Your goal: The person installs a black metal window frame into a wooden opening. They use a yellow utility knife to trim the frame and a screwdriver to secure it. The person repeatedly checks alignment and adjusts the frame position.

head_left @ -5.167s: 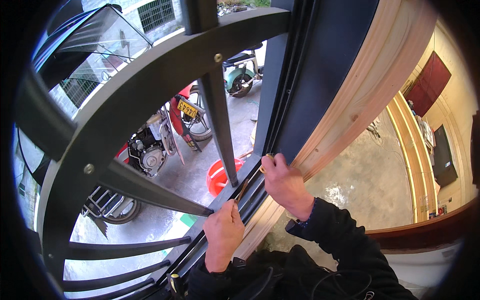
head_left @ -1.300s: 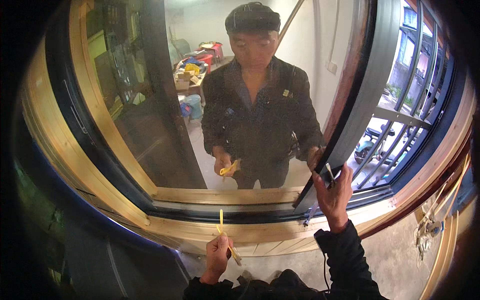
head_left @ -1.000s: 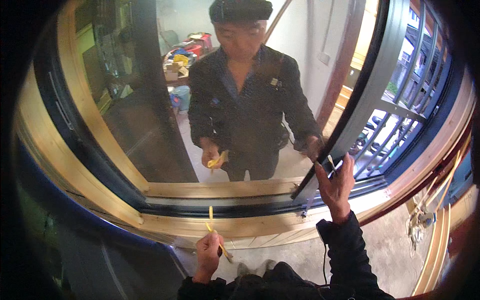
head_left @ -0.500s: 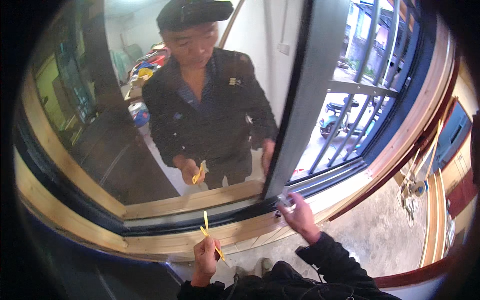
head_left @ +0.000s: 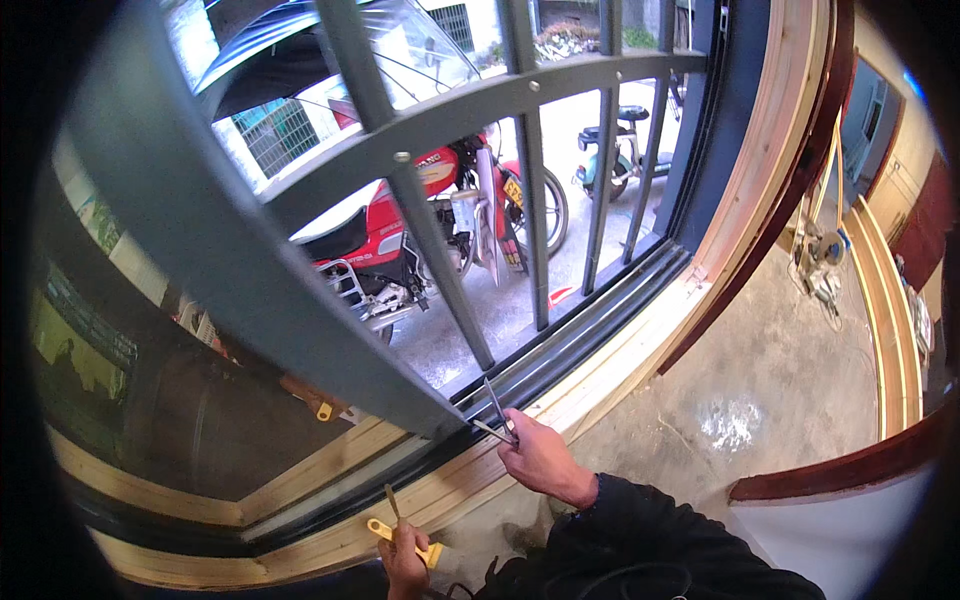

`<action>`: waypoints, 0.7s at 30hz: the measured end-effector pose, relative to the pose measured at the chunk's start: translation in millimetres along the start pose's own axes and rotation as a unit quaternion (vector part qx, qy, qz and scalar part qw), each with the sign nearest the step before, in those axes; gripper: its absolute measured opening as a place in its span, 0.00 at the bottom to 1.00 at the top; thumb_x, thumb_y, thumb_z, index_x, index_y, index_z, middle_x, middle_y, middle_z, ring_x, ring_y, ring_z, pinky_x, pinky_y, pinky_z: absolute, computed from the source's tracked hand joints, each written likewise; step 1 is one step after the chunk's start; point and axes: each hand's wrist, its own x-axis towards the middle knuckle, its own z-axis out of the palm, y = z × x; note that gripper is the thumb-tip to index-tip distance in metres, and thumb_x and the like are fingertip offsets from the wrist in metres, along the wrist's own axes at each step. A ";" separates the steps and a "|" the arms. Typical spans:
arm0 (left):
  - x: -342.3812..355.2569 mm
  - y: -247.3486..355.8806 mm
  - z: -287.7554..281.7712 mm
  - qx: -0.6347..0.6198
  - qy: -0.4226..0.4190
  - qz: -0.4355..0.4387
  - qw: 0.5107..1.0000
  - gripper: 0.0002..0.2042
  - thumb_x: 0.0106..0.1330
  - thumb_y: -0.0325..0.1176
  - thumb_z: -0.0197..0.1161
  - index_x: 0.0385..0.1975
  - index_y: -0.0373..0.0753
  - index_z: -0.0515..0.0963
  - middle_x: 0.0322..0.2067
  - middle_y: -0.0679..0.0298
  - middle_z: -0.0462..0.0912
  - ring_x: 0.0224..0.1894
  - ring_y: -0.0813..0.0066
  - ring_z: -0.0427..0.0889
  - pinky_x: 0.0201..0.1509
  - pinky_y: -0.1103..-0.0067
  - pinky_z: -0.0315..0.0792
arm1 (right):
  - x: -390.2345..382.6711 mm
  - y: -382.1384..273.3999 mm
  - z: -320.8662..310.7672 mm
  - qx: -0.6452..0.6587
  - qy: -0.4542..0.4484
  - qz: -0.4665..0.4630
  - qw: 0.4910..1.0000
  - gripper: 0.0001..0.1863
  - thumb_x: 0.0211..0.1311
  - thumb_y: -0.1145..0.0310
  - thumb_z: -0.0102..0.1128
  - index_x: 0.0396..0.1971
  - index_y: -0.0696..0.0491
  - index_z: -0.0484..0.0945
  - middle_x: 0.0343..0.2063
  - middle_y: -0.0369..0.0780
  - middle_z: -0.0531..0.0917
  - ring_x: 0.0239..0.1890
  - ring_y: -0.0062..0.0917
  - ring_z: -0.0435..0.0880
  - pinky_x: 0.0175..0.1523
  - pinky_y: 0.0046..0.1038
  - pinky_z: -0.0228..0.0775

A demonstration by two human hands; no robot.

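At lower centre of the frame, the person's right hand (head_left: 540,462) closes its fingers around a slim grey metal tool (head_left: 495,412), two thin arms of which rise from the grip and meet the dark window track (head_left: 560,350). It looks like pliers or scissors, though the view is too small to be sure. Near the bottom edge, left of centre, the left hand (head_left: 403,560) wraps its fingers around a yellow-handled tool (head_left: 398,535) with a narrow blade pointing up, just beside the pale wooden sill (head_left: 470,480). Grey window bars (head_left: 440,270) cross the upper half of the frame; behind them a red motorcycle (head_left: 430,220) stands on the pavement. A bare concrete floor (head_left: 760,380) fills the right side.
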 end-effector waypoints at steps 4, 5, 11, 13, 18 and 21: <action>-0.6 -14.0 17.9 0.173 -0.043 0.068 0.982 0.18 0.78 0.41 0.53 0.24 0.40 0.72 0.20 0.66 0.72 0.23 0.75 0.71 0.30 0.75 0.67 | -29.1 13.5 -10.6 0.188 -0.005 -0.010 0.982 0.25 0.64 0.72 0.59 0.62 0.56 0.73 0.35 0.47 0.83 0.35 0.39 0.84 0.42 0.35 0.77; -1.5 -20.3 21.5 0.144 -0.047 0.026 0.988 0.17 0.78 0.40 0.52 0.25 0.40 0.73 0.21 0.66 0.73 0.24 0.75 0.71 0.30 0.75 0.68 | -35.6 15.9 -10.6 0.226 -0.022 -0.037 0.973 0.26 0.65 0.72 0.59 0.63 0.56 0.72 0.37 0.47 0.83 0.36 0.38 0.84 0.43 0.34 0.77; 1.0 -46.7 20.6 -0.057 -0.022 -0.092 0.994 0.14 0.80 0.36 0.49 0.31 0.39 0.75 0.28 0.64 0.77 0.30 0.74 0.76 0.36 0.76 0.73 | -58.9 17.0 -5.2 0.328 -0.138 -0.118 0.927 0.27 0.68 0.73 0.58 0.67 0.55 0.69 0.48 0.49 0.83 0.45 0.40 0.86 0.51 0.32 0.78; 1.7 -41.7 19.6 -0.242 -0.045 -0.143 0.959 0.13 0.81 0.35 0.48 0.33 0.39 0.76 0.31 0.63 0.79 0.32 0.73 0.77 0.38 0.76 0.75 | -59.0 13.8 -5.9 0.336 -0.164 -0.146 0.916 0.27 0.69 0.71 0.57 0.68 0.53 0.69 0.47 0.47 0.83 0.44 0.41 0.86 0.50 0.33 0.78; -7.2 -31.4 48.1 0.076 0.058 -0.003 0.995 0.14 0.80 0.40 0.53 0.33 0.39 0.76 0.26 0.66 0.76 0.25 0.78 0.72 0.27 0.80 0.68 | -51.4 2.9 3.7 0.253 -0.116 -0.297 0.913 0.09 0.67 0.70 0.60 0.45 0.55 0.80 0.37 0.47 0.82 0.40 0.39 0.81 0.44 0.38 0.75; -6.8 -29.5 54.7 0.024 0.073 -0.016 0.997 0.14 0.79 0.42 0.55 0.31 0.40 0.75 0.23 0.69 0.74 0.22 0.82 0.68 0.23 0.82 0.63 | -46.6 2.9 2.1 0.248 -0.347 -0.163 0.890 0.26 0.70 0.66 0.58 0.67 0.49 0.69 0.51 0.46 0.83 0.46 0.50 0.84 0.48 0.37 0.79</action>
